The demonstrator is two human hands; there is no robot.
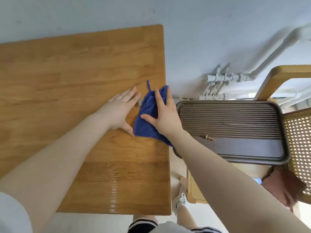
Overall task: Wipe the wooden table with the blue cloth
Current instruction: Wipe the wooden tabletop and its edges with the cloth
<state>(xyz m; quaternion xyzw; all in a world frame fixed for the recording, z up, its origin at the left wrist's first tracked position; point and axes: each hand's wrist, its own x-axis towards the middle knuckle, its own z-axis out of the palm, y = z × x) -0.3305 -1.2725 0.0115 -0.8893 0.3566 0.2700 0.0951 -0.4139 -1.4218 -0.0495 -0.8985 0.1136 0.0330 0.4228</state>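
The blue cloth (148,115) lies crumpled near the right edge of the wooden table (67,78), a thin loop sticking out at its far side. My right hand (164,113) presses flat on top of the cloth, fingers spread, thumb on its near part. My left hand (120,111) rests flat and open on the bare wood just left of the cloth, its thumb touching the cloth's near left corner. A small grey object (140,102) peeks out between my left fingers and the cloth; I cannot tell what it is.
A dark ribbed tray (232,132) sits right of the table on a wooden chair with a cane seat (297,140). White pipes (223,78) run along the wall beyond. My legs and a shoe (180,200) show below the table's right edge.
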